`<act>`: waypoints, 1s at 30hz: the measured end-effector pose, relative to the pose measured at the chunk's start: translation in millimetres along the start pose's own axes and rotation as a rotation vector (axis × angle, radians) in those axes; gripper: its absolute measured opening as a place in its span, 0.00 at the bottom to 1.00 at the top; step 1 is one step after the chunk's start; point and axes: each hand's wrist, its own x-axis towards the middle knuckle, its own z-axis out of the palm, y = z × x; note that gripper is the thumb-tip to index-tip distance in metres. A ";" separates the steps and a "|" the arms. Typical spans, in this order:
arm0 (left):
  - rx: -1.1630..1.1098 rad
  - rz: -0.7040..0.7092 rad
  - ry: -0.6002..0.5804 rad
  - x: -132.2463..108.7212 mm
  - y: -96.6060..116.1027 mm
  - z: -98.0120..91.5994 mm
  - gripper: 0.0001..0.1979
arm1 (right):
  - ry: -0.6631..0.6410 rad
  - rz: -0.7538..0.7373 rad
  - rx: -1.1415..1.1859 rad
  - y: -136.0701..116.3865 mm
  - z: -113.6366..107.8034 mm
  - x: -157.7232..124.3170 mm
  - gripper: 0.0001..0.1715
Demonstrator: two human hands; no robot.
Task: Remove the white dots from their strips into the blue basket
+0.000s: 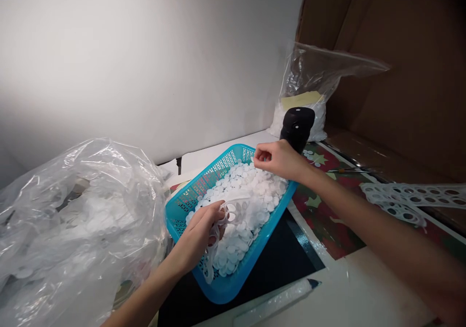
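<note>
A turquoise plastic basket (189, 196) sits on the table, heaped with several small white round discs (251, 196). My left hand (202, 232) is closed around a white punched strip (218, 235) that hangs over the basket's near side. My right hand (278, 159) hovers over the basket's far corner, fingers pinched together on what looks like one small white disc.
A large crumpled clear plastic bag (73, 220) fills the left. A black cylindrical object (296, 125) stands behind the basket, with a clear bag of white pieces (313, 94) behind it. Punched-out white strips (411, 198) lie at right. Brown cardboard (400, 50) walls the right side.
</note>
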 end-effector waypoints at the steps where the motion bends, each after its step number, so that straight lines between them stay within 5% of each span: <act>1: -0.002 -0.017 0.013 -0.8 1.2 -0.1 0.11 | 0.029 -0.004 -0.002 -0.1 -2.3 0.3 0.06; 9: 0.124 0.113 -0.056 -2.4 8.7 2.4 0.12 | -0.079 -0.049 0.094 -28.8 -12.5 -8.0 0.06; 17: 0.155 0.133 -0.098 -2.7 5.6 2.5 0.16 | -0.438 -0.261 0.196 -53.4 -13.5 -23.5 0.10; 30: 0.140 0.133 -0.005 -4.1 5.8 3.4 0.17 | -0.352 -0.346 0.203 -65.2 -6.2 -29.9 0.08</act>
